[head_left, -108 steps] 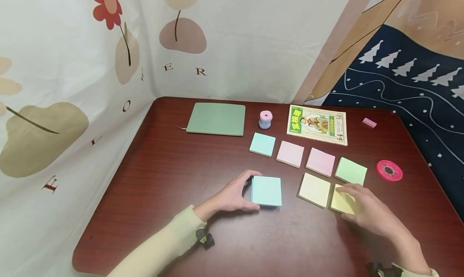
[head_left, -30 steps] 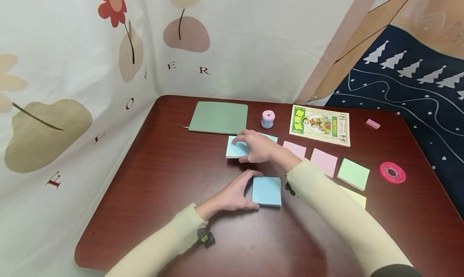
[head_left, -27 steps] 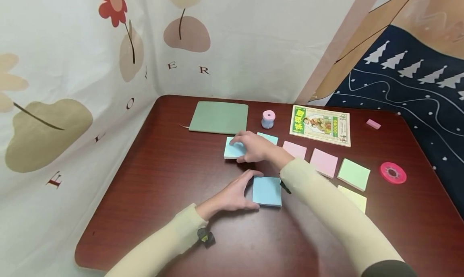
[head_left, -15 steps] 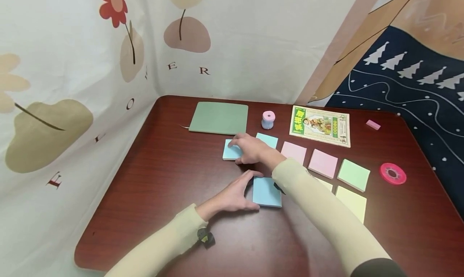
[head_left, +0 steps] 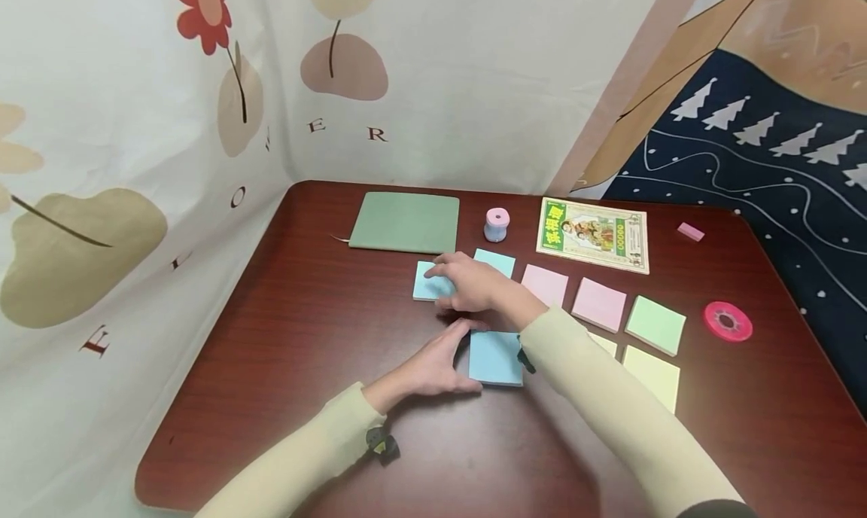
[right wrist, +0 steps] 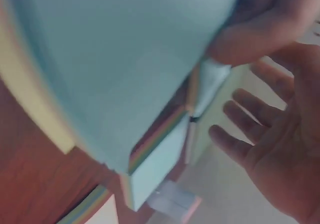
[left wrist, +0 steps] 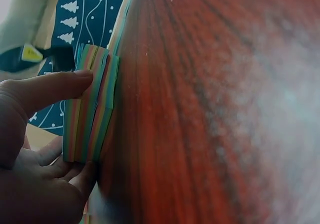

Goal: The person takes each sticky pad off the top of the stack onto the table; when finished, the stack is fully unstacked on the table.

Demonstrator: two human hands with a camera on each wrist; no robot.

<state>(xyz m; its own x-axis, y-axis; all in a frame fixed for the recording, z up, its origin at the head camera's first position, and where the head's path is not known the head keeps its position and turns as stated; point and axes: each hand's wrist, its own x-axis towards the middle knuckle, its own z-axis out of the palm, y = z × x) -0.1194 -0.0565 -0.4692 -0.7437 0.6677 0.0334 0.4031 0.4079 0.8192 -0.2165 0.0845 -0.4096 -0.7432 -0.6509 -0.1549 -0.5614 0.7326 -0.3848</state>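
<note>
My left hand (head_left: 436, 364) grips a small stack of sticky notes (head_left: 496, 358) by its left side, thumb and fingers on opposite edges. Its top sheet is blue, and the left wrist view shows striped, multicoloured layers slightly out of line. Farther back, my right hand (head_left: 474, 284) reaches across and hovers around a light-blue sticky note pad (head_left: 424, 286) lying on the table. In the right wrist view the fingers (right wrist: 257, 116) are spread and fairly straight, with a gap to the pad. Part of that pad is hidden by the hand.
Right of my hand lie a light-blue pad (head_left: 494, 260), pink pads (head_left: 599, 305), a green pad (head_left: 655, 324) and yellow pads (head_left: 652, 376). Behind are a green notebook (head_left: 405, 223), a spool (head_left: 497, 224), a printed booklet (head_left: 592, 234), a pink eraser (head_left: 691, 232) and a pink tape roll (head_left: 728, 321).
My right hand has moved from a yellow pad to the back left, where a light-blue pad now lies. That pad shifted slightly left and nearer, then stopped. My left hand stays around the stack.
</note>
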